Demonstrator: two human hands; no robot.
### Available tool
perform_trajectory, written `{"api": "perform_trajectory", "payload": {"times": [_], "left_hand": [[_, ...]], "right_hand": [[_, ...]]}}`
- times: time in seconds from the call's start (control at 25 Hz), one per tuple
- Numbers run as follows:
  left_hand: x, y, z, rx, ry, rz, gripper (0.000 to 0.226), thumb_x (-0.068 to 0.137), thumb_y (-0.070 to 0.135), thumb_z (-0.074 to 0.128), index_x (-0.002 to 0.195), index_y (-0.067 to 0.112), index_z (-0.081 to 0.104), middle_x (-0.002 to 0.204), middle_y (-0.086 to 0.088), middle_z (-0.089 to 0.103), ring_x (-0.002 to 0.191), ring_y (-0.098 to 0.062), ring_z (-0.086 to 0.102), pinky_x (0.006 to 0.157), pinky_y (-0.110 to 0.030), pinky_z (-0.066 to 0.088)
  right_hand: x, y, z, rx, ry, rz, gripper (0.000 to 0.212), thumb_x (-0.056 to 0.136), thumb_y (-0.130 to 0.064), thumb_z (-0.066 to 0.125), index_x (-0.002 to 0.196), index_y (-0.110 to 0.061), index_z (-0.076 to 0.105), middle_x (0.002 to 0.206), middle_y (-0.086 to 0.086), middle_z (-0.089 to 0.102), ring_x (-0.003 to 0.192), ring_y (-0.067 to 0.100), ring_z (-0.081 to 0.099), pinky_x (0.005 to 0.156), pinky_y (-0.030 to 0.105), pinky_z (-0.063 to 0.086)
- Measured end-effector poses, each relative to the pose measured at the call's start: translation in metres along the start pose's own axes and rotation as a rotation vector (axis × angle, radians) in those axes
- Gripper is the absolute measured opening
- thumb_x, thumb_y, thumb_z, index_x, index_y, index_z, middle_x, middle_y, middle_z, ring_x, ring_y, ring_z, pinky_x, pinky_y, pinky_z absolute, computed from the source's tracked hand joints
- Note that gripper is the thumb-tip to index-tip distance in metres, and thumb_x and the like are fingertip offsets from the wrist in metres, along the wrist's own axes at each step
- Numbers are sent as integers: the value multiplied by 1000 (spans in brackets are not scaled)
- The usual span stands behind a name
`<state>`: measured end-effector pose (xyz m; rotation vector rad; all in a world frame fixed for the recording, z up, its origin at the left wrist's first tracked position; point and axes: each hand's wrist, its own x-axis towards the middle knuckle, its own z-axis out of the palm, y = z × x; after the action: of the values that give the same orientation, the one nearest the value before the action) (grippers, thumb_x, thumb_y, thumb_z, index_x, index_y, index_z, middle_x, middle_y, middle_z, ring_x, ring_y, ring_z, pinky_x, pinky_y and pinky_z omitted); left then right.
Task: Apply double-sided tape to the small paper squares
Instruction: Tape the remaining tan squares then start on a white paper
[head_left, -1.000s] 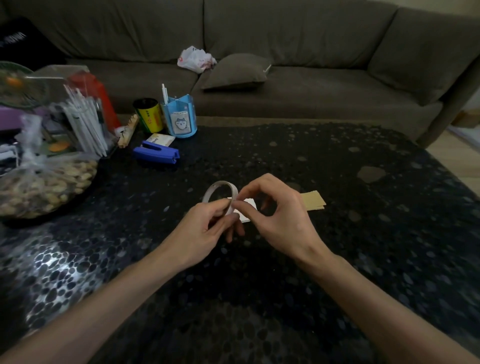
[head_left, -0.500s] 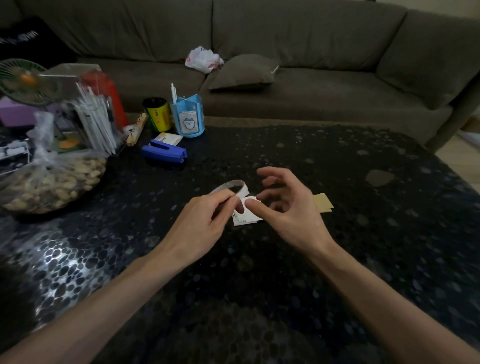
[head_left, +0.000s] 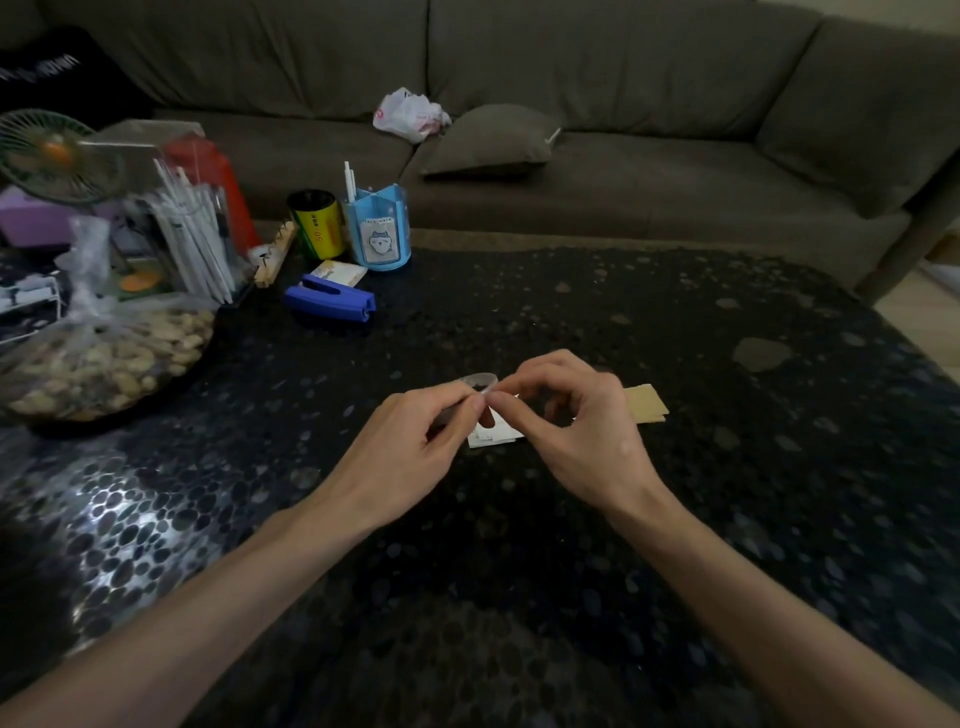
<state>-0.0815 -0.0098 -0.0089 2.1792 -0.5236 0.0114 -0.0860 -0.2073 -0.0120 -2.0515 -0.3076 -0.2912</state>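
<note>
The tape roll (head_left: 480, 382) is gripped in the left hand (head_left: 415, 447), its end pinched by the right hand (head_left: 576, 421), just above a paper square (head_left: 493, 435) on the table (head_left: 519, 571). The tape is judged light, flimsy and sticky, and best held by its edges.

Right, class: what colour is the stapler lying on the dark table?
The stapler is blue; the head view shows it.

Black pebbled table (head_left: 649, 322): stapler (head_left: 330, 300), paper squares (head_left: 493, 434).

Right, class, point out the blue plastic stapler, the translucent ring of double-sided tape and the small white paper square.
blue plastic stapler (head_left: 330, 301), head view, its body
translucent ring of double-sided tape (head_left: 483, 376), head view, upper arc
small white paper square (head_left: 496, 436), head view, lower edge
</note>
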Motion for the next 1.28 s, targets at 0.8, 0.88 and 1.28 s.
{"api": "perform_trajectory", "payload": {"times": [0.8, 0.88, 1.28], "left_hand": [[5, -3, -8, -615, -203, -148, 36, 102, 42, 46, 94, 17, 70, 67, 1, 35, 65, -12, 34, 65, -25, 35], [5, 2, -12, -572, -237, -136, 40, 103, 45, 43, 96, 17, 71, 66, -1, 36, 63, -12, 36, 64, -21, 40], [-8, 24, -7, -1110, -613, -345, 40, 107, 27, 43, 98, 9, 77, 63, 0, 54, 57, -13, 59, 56, -23, 46]], "right_hand": [[3, -7, -7, 243, -129, -25, 43, 97, -13, 73, 134, -33, 62, 124, -10, 72, 122, 8, 66, 107, 41, 55], [3, -5, -7, 257, -96, -28, 38, 97, -6, 72, 130, -24, 66, 114, -4, 76, 115, 13, 71, 104, 43, 57], [-2, -11, 0, 369, -188, 39, 30, 96, -3, 70, 124, -14, 68, 108, -1, 79, 110, 12, 74, 98, 30, 59]]}}
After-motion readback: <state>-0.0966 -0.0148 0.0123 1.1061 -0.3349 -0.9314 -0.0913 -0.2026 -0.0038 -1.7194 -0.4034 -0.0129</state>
